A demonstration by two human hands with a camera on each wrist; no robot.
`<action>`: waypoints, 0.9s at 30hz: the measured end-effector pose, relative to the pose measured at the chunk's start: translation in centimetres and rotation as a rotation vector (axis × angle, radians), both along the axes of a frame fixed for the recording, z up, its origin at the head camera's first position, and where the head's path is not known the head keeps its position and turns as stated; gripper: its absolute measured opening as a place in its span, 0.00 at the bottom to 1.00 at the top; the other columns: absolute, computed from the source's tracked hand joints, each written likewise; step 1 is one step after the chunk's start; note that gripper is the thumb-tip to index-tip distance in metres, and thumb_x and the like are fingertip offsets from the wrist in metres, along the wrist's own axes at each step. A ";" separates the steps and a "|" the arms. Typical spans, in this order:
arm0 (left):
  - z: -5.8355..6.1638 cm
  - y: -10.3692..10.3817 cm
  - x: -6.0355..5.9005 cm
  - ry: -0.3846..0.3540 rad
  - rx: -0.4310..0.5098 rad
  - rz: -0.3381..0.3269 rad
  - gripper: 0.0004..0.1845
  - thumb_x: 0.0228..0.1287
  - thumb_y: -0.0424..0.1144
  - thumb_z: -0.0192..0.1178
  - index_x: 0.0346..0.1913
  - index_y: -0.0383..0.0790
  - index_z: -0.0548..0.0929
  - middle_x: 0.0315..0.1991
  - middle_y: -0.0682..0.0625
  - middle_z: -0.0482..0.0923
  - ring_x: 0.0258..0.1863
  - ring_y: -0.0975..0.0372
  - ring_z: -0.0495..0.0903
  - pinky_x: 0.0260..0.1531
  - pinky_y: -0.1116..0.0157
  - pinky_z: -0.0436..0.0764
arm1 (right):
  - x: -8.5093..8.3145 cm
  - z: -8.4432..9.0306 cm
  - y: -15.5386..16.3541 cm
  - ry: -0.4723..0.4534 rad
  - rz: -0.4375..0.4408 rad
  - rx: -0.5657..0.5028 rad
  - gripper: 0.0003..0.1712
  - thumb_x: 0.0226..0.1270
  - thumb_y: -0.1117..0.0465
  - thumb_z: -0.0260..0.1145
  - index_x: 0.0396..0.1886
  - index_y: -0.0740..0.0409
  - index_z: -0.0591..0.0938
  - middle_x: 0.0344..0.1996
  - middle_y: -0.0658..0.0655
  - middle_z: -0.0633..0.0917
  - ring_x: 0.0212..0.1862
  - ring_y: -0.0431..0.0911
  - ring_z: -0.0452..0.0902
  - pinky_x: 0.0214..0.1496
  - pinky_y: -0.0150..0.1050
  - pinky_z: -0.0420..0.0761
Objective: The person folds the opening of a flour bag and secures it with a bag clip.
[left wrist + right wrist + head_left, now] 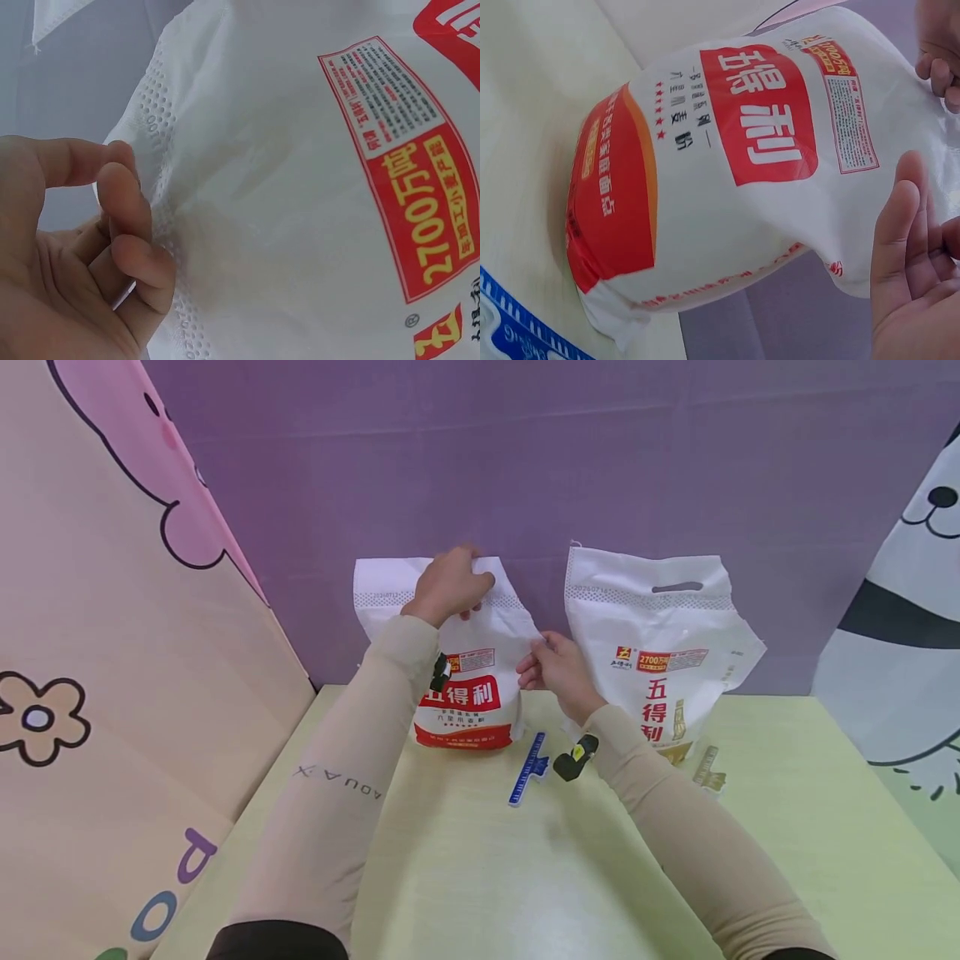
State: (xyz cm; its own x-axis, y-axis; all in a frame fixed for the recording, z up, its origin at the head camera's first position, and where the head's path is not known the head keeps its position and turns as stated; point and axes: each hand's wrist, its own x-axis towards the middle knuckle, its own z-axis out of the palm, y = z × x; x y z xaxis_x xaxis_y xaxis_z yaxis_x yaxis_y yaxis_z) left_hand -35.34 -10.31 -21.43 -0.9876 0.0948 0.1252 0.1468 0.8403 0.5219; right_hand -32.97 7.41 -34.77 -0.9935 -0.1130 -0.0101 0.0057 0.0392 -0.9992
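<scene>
A white flour bag point(468, 693) with red print stands upright on the table at centre left in the head view. My left hand point(452, 583) grips its top edge, right of the middle. In the left wrist view, the curled fingers point(124, 195) lie against the dotted seam. Lower down, my right hand point(555, 668) pinches the bag's right side edge between thumb and fingers. The right wrist view shows the extended index finger point(895, 217) beside the white plastic, with the bag's full lower body and red base to the left.
A second white flour bag point(660, 635) with a handle slot stands to the right, partly behind my right forearm. A blue ruler-marked piece point(529, 768) lies in front of the bags. A similar gold piece point(709, 770) lies further right. A purple backdrop point(525, 460) rises behind.
</scene>
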 end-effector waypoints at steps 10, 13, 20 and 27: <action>0.1 0.0 0.4 0.063 0.051 0.017 0.24 0.75 0.48 0.54 0.68 0.45 0.70 0.32 0.48 0.82 0.21 0.56 0.81 0.23 0.66 0.76 | 0.2 0.0 -0.3 -0.051 -0.003 -0.204 0.13 0.84 0.55 0.51 0.57 0.57 0.73 0.40 0.54 0.84 0.36 0.41 0.83 0.46 0.33 0.86; 0.0 -0.1 0.4 0.081 0.073 0.018 0.21 0.75 0.48 0.54 0.65 0.45 0.72 0.32 0.48 0.82 0.21 0.57 0.80 0.22 0.66 0.75 | 0.4 0.0 -0.5 -0.063 -0.002 -0.281 0.13 0.84 0.55 0.50 0.58 0.57 0.72 0.43 0.54 0.84 0.40 0.41 0.83 0.47 0.30 0.85; -0.5 -0.2 0.5 0.127 0.114 0.010 0.20 0.74 0.53 0.58 0.58 0.45 0.74 0.31 0.49 0.81 0.24 0.57 0.81 0.25 0.65 0.77 | 0.5 0.0 -0.9 -0.073 -0.022 -0.407 0.11 0.85 0.56 0.49 0.55 0.56 0.73 0.46 0.53 0.85 0.42 0.41 0.82 0.47 0.29 0.84; -0.8 -0.2 0.6 0.170 0.162 0.015 0.20 0.72 0.57 0.61 0.52 0.45 0.75 0.33 0.50 0.83 0.26 0.57 0.83 0.27 0.65 0.79 | 0.3 -0.2 -1.2 -0.108 -0.037 -0.557 0.10 0.84 0.56 0.50 0.50 0.55 0.75 0.42 0.52 0.87 0.41 0.40 0.83 0.45 0.28 0.83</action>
